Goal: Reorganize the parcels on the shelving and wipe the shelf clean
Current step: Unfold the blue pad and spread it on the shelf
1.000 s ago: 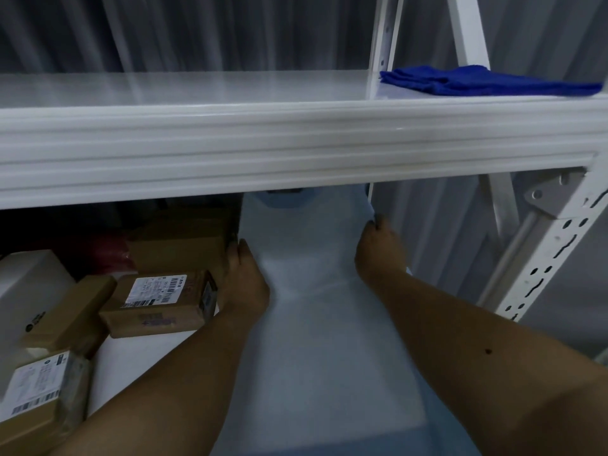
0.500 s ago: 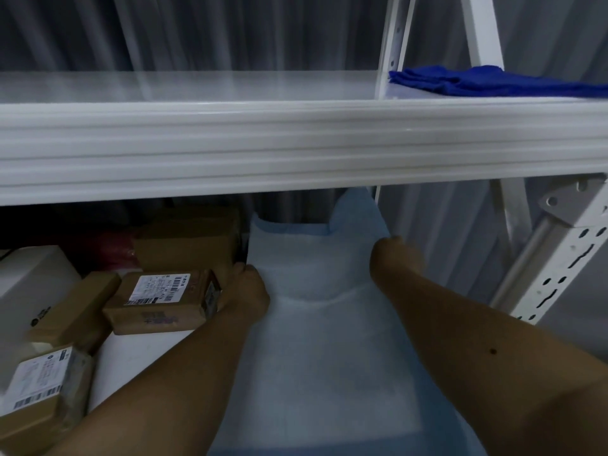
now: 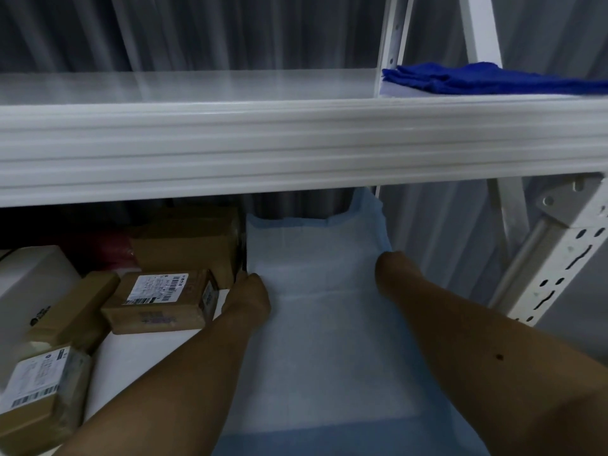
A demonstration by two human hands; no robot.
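Under the upper shelf (image 3: 296,139), both hands grip the blue-edged liner sheet (image 3: 316,324).
Left hand (image 3: 248,299) and right hand (image 3: 393,274) pinch its side edges; long axis runs front-to-back; parcels (image 3: 161,302) just left.

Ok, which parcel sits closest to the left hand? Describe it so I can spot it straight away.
Look under the white upper shelf, on the lower level left of the pale blue sheet. Just left of the left hand lies a flat brown cardboard parcel. Unlike the boxes around it, its white barcode label faces up and it rests tilted on top of the others.
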